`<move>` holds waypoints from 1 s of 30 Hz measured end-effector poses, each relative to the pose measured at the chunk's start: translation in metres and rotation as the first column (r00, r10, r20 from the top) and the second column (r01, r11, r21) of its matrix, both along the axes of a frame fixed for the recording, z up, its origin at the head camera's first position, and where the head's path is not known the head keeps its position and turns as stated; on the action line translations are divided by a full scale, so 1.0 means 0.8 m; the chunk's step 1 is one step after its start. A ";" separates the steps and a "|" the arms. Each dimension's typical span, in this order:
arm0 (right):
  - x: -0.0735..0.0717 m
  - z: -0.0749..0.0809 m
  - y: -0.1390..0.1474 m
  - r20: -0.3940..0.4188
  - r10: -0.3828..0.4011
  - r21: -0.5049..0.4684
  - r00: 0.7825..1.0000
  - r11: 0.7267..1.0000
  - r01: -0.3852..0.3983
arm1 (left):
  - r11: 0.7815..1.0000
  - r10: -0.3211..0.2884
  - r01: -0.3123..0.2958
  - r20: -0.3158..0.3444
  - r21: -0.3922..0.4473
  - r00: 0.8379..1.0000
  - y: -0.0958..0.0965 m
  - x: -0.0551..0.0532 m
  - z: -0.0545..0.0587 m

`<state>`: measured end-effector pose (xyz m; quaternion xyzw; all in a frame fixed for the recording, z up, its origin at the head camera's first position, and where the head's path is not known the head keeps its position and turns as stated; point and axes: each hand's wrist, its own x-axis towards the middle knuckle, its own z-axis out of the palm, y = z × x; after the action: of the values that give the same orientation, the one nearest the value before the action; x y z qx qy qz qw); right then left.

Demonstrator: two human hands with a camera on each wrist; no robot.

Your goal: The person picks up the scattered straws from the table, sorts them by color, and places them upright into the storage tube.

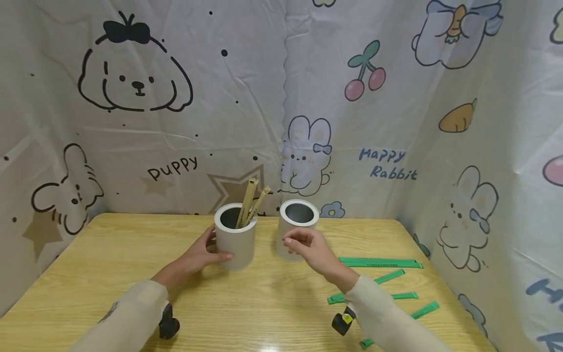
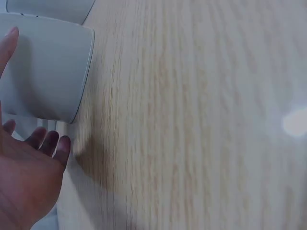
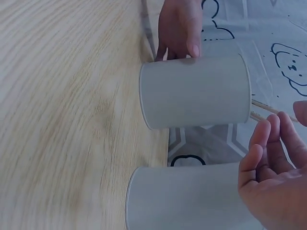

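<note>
Pale, creased fabric (image 1: 246,122) hangs behind and along both sides of a light wood-grain worktop (image 1: 264,313) with rounded far corners. Printed on it are a black-outlined dog (image 1: 136,73), pink cherries (image 1: 354,90), a bow-wearing rabbit (image 1: 306,161) and "Happy Rabbit" lettering (image 1: 388,164). A bright glare spot (image 2: 296,122) shows on the wood

Counted two pale canisters (image 1: 236,247); two tan sticks (image 1: 245,204) showed. Green strips (image 1: 380,262) numbered at least four, some partly hidden. Also two hands (image 1: 314,250), two black wrist devices (image 1: 168,323), one wooden table (image 1: 246,305).
</note>
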<state>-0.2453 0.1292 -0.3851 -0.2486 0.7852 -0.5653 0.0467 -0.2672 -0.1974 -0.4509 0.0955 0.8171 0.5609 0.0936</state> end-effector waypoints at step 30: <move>0.023 -0.047 0.101 -0.063 0.023 0.224 0.998 0.975 -0.008 | 0.972 0.198 -0.221 -0.234 -0.076 0.952 -0.017 0.057 0.013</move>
<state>-0.2267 0.2099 -0.4227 -0.2661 0.8429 -0.4646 0.0531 -0.2215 -0.2113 -0.4401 0.0661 0.8552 0.5112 -0.0550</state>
